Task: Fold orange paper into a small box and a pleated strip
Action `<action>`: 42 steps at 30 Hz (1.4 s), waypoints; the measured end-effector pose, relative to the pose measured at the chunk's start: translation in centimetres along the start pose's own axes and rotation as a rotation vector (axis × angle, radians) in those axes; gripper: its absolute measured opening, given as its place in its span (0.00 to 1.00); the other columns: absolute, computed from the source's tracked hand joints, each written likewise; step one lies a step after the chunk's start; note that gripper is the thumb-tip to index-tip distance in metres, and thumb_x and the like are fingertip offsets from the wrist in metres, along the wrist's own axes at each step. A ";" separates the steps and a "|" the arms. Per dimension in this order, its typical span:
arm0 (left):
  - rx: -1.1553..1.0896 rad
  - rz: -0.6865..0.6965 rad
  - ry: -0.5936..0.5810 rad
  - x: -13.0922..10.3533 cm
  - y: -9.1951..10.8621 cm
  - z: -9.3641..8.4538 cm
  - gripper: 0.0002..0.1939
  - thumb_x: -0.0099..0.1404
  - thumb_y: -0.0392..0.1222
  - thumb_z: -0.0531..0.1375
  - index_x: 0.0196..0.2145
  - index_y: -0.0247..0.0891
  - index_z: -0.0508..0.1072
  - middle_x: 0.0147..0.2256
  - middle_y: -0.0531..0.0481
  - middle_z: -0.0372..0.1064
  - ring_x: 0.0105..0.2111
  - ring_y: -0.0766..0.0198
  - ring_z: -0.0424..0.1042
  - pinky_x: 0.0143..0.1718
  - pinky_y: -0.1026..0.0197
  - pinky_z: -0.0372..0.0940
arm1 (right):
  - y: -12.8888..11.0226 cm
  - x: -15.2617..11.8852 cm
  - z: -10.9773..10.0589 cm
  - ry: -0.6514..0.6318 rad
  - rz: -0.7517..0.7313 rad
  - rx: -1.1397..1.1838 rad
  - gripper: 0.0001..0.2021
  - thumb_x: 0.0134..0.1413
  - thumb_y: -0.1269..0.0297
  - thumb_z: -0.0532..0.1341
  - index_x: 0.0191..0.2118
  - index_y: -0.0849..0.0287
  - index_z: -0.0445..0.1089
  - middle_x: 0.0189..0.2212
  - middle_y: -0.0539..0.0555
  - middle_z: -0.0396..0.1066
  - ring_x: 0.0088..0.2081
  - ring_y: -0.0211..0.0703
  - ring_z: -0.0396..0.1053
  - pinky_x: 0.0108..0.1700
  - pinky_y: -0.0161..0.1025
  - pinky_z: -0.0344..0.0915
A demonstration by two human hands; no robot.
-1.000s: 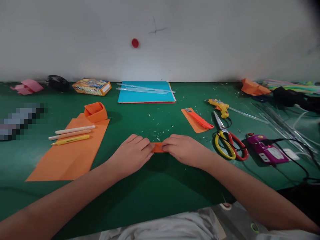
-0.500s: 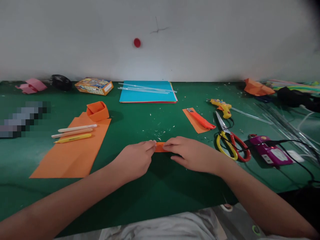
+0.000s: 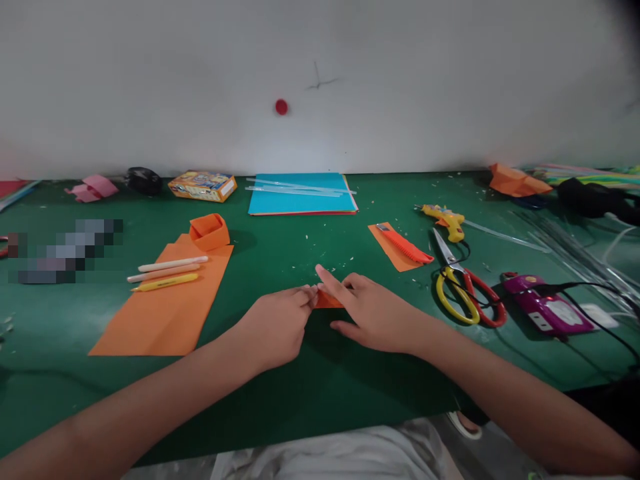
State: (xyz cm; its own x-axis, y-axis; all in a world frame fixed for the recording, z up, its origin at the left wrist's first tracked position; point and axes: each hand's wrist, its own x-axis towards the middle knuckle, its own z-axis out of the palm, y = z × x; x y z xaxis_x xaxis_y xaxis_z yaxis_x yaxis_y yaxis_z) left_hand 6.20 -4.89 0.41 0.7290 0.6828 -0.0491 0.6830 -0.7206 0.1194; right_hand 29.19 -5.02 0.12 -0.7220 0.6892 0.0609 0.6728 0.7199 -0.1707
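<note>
The strip (image 3: 327, 302) lay on the table (image 3: 270, 260), seemingly pinched by the left hand (image 3: 277, 327), the right hand (image 3: 377, 313) spread over it; flattening seemed the step, the next press needing steadiness.

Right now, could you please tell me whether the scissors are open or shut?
The scissors look shut: their blades lie together in one narrow taper.

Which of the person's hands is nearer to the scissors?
Right. The right hand is a little left of the scissors, at the orange strip; the left hand lies farther left, fingertips at the strip's left end.
</note>
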 end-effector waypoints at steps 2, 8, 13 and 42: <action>0.016 -0.035 -0.029 0.3 0.4 -0.3 0.27 0.62 0.32 0.53 0.59 0.30 0.71 0.58 0.35 0.71 0.58 0.47 0.71 0.56 0.49 0.72 | -0.2 0.2 -0.1 -0.009 0.005 -0.060 0.44 0.64 0.59 0.61 0.74 0.70 0.35 0.39 0.65 0.76 0.45 0.58 0.69 0.46 0.51 0.68; 0.048 -0.119 -0.062 0.3 0.3 -0.8 0.28 0.65 0.31 0.51 0.62 0.35 0.69 0.62 0.41 0.66 0.58 0.51 0.72 0.63 0.45 0.65 | 2.1 -0.6 -1.0 0.004 0.124 -0.049 0.31 0.69 0.58 0.54 0.70 0.70 0.54 0.40 0.65 0.78 0.44 0.58 0.72 0.46 0.50 0.67; -0.089 -0.071 -0.061 0.0 -1.2 -1.3 0.30 0.64 0.29 0.50 0.60 0.47 0.70 0.62 0.49 0.65 0.58 0.57 0.72 0.71 0.36 0.43 | 4.8 -1.4 -2.1 -0.038 0.198 0.067 0.23 0.71 0.54 0.51 0.61 0.58 0.72 0.34 0.60 0.77 0.40 0.53 0.74 0.42 0.46 0.68; 0.005 0.120 0.485 0.5 -5.5 2.7 0.15 0.73 0.35 0.51 0.47 0.40 0.77 0.58 0.46 0.72 0.53 0.58 0.75 0.55 0.52 0.72 | 3.0 0.9 1.5 0.272 -0.033 0.159 0.10 0.68 0.65 0.57 0.46 0.52 0.75 0.45 0.57 0.69 0.46 0.50 0.63 0.51 0.49 0.63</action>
State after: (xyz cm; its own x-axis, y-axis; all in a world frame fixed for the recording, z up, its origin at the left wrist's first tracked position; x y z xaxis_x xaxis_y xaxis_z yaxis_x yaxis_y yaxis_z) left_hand 2.92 -0.96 -2.95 0.6982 0.5714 0.4313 0.5963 -0.7975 0.0912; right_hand 30.28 -2.37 -1.85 -0.6590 0.6778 0.3259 0.6006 0.7351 -0.3144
